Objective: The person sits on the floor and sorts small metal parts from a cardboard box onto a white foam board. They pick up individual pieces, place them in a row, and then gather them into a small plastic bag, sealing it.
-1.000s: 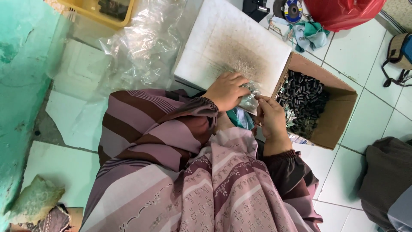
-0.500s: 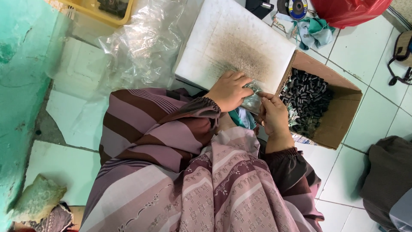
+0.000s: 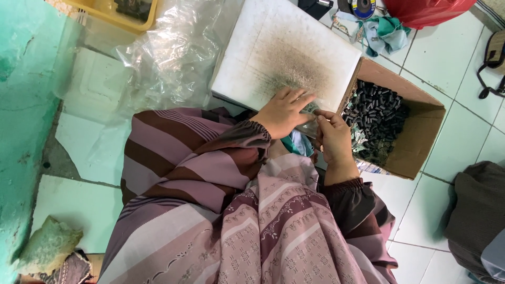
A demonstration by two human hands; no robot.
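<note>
Small clear bag [image 3: 310,111]: pinched between both hands at frame centre, over the near edge of the white board [image 3: 286,52]. Left hand [image 3: 283,112]: fingers spread across the bag. Right hand [image 3: 334,139]: fingertips closed on its edge. Cardboard box [image 3: 415,142]: right of centre, filled with small black parts [image 3: 376,113]. Plastic sheet [image 3: 168,58]: upper left.

You have one view only, from the camera on your head, looking steeply down over your striped sleeves at your hands and the tiled floor [image 3: 463,79]. It sits close, so nothing overlaps.
</note>
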